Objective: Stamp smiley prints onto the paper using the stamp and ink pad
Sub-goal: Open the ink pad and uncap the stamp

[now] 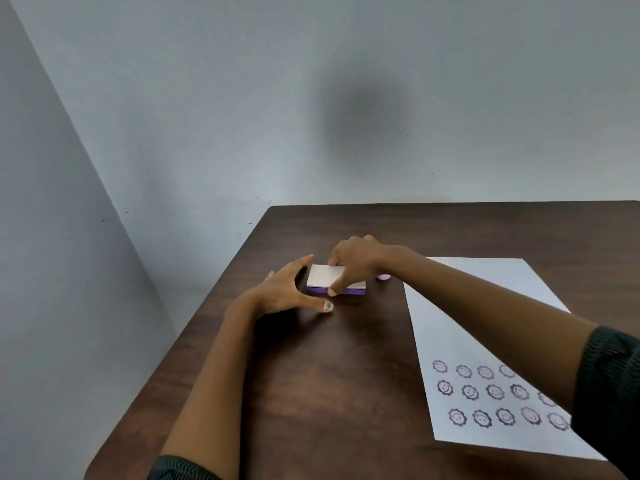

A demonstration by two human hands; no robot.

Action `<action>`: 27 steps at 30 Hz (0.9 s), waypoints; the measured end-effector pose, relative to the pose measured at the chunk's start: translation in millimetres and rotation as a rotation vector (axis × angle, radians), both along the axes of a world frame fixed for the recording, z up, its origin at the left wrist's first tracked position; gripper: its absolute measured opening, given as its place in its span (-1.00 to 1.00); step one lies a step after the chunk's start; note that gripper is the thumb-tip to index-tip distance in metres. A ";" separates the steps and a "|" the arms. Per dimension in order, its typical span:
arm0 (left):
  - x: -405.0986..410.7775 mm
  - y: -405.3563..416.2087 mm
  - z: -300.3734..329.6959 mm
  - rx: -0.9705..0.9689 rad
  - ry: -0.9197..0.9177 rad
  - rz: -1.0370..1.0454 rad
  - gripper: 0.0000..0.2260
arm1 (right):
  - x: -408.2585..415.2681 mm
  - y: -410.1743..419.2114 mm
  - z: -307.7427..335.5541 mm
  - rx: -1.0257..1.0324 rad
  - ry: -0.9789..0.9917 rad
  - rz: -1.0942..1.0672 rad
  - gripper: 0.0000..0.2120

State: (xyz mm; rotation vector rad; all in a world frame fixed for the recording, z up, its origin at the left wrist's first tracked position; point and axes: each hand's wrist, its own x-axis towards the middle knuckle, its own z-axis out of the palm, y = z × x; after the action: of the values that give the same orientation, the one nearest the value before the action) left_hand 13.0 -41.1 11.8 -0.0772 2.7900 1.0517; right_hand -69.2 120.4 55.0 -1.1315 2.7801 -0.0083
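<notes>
A flat ink pad (323,276) with a white lid and purple base lies closed on the dark wooden table (346,375). My right hand (353,263) grips it from above, thumb on the near edge and fingers over the far edge. Just left of the pad, my left hand (287,292) hovers with fingers spread, holding nothing. A small pink stamp (383,277) stands behind my right wrist, mostly hidden. To the right lies the white paper (485,306), with several rows of dark smiley prints (495,393) near its front.
A pale wall stands close behind and to the left of the table. The table's left edge runs diagonally beside my left forearm. My right forearm crosses over the paper.
</notes>
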 end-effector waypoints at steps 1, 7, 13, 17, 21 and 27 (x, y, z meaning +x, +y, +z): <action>2.0 0.1 2.7 -0.052 -0.044 -0.027 0.01 | 2.7 0.3 -0.5 -0.001 0.008 0.010 -0.32; 9.9 -1.1 13.2 -0.105 -0.192 -0.115 0.14 | 28.5 5.1 -2.5 -0.012 0.031 0.112 -0.32; 19.3 1.1 18.0 -0.222 -0.201 -0.215 0.13 | 57.7 11.4 -3.4 -0.010 0.043 0.187 -0.38; 21.3 3.2 20.9 -0.271 -0.224 -0.251 0.07 | 66.6 13.9 -3.6 -0.007 0.084 0.197 -0.39; 23.0 3.9 21.9 -0.291 -0.227 -0.267 0.05 | 67.6 17.6 -1.7 0.016 0.104 0.207 -0.33; 24.2 2.4 22.3 -0.263 -0.222 -0.268 0.01 | 43.3 40.9 19.6 -0.162 0.064 -0.006 -0.40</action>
State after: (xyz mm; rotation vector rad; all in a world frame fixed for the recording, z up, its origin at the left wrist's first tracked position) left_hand 37.2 -38.7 34.0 0.1380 2.6252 0.5752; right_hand -25.9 161.2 74.6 -1.1793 2.8839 -0.2056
